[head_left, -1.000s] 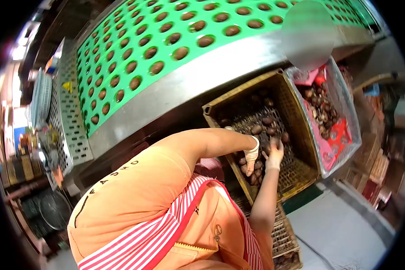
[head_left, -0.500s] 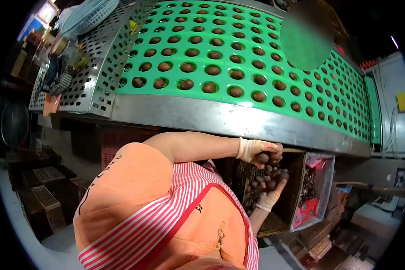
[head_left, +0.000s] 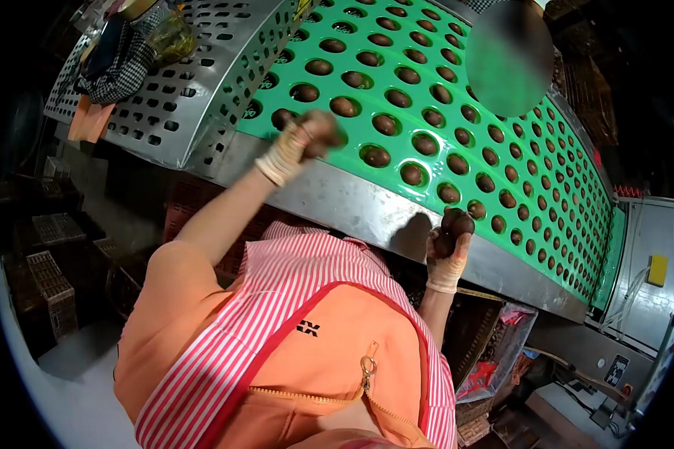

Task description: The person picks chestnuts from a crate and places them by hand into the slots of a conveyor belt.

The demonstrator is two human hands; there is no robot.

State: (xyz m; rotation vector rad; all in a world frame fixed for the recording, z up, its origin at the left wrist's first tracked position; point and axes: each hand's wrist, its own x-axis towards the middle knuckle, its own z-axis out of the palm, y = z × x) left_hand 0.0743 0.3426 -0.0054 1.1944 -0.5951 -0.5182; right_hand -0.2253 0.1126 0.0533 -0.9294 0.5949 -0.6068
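Observation:
My left hand [head_left: 292, 150], in a pale glove with bare fingertips, reaches over the left front of the green tray surface [head_left: 397, 173]. It is blurred by motion and closed on dark brown, round, egg-sized pieces [head_left: 322, 133]; their exact kind I cannot make out. Similar brown pieces [head_left: 374, 156] sit singly in the oval hollows of the green surface. A few hollows [head_left: 252, 109] at the left end have no piece in them. My right hand [head_left: 448, 266], gloved likewise, is palm up by the front metal edge, its fingers curled round several brown pieces [head_left: 455, 226].
A perforated metal plate [head_left: 146, 131] adjoins on the left, bearing a checked cloth [head_left: 120, 78] and a jar [head_left: 171, 39]. The metal rim [head_left: 359, 213] runs along the front. Below right stand a dark wooden box [head_left: 468, 322] and a lined crate [head_left: 513, 352].
Both hands have risen out of the wooden box with brown pieces. My left hand has swung left over the green surface; my right has come up to its front edge. The view has shifted.

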